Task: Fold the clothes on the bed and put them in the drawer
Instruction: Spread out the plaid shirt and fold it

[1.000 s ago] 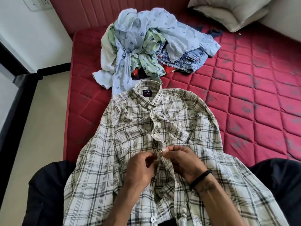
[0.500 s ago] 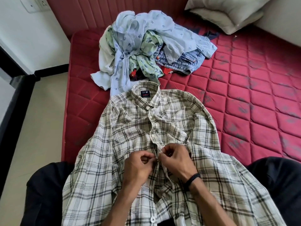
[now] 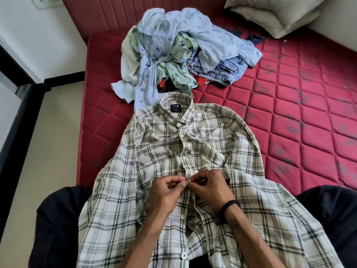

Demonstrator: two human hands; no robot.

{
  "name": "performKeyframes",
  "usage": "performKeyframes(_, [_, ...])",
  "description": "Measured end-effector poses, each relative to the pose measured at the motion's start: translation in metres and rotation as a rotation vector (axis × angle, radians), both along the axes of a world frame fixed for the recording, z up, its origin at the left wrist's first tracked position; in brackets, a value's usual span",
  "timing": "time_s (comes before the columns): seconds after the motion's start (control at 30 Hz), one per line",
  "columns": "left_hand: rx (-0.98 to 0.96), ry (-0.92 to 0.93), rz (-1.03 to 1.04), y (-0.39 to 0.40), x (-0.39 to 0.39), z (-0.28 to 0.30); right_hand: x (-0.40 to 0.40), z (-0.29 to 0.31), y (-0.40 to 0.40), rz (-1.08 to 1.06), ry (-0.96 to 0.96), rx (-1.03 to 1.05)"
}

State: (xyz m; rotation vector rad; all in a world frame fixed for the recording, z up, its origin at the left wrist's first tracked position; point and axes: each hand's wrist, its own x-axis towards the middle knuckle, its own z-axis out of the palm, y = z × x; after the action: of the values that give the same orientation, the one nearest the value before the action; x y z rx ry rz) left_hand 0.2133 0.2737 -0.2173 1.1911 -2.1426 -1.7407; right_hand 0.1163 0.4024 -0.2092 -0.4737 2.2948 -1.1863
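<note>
Plaid shirt [image 3: 202, 149]: cream with dark checks, laid front-up on the red quilted mattress [image 3: 301, 117], collar toward the headboard, lower half draped over the person's lap at the bed's near edge; upper buttons fastened, placket lower down lying open with two white buttons showing

Left hand [image 3: 166, 192]: fingers curled, thumb and forefinger pinching the placket edge at mid-chest of the shirt

Right hand [image 3: 209, 187]: fingers curled, pinching the opposite placket edge, fingertips meeting those of the left hand; black band [image 3: 229, 206] on the wrist

Clothes pile [image 3: 179, 55]: unfolded heap just beyond the shirt collar, near the mattress's left side; pale blue printed shirt on top, green printed garment beneath, denim piece [image 3: 218, 68] at the right, bits of red and dark cloth underneath

Pillow [image 3: 278, 14]: pale, at the far right corner of the bed

Floor [image 3: 44, 144]: light tile, left of the bed

Drawer: not in view
</note>
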Motion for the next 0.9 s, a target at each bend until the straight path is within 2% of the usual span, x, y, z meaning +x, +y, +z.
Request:
performKeyframes(0.07, [0.027,0.009,0.024,0.001,0.001,-0.001,-0.001,0.000,0.002,-0.018,-0.100,-0.043])
performKeyframes(0.17, [0.205,0.038,0.109,0.006,0.001,0.000,-0.001,-0.002,0.004,-0.029,-0.183,-0.069])
performKeyframes(0.27, [0.303,0.056,0.163,0.005,0.001,-0.001,-0.002,-0.002,0.003,-0.039,-0.258,-0.065])
performKeyframes(0.4, [0.392,0.100,0.139,0.002,0.002,0.002,-0.003,0.000,0.004,-0.101,-0.534,-0.228])
performKeyframes(0.47, [0.388,0.096,0.113,0.003,0.003,0.003,-0.001,0.001,0.004,-0.078,-0.527,-0.223])
performKeyframes(0.57, [0.355,0.097,0.093,0.004,0.002,0.004,0.000,-0.001,0.004,-0.069,-0.389,-0.161])
performKeyframes(0.73, [0.215,0.056,0.002,0.007,0.003,0.000,0.003,0.003,0.003,-0.045,-0.267,-0.104])
performKeyframes(0.9, [0.189,0.054,0.081,0.004,0.002,-0.006,0.008,0.004,0.001,-0.043,-0.219,-0.129])
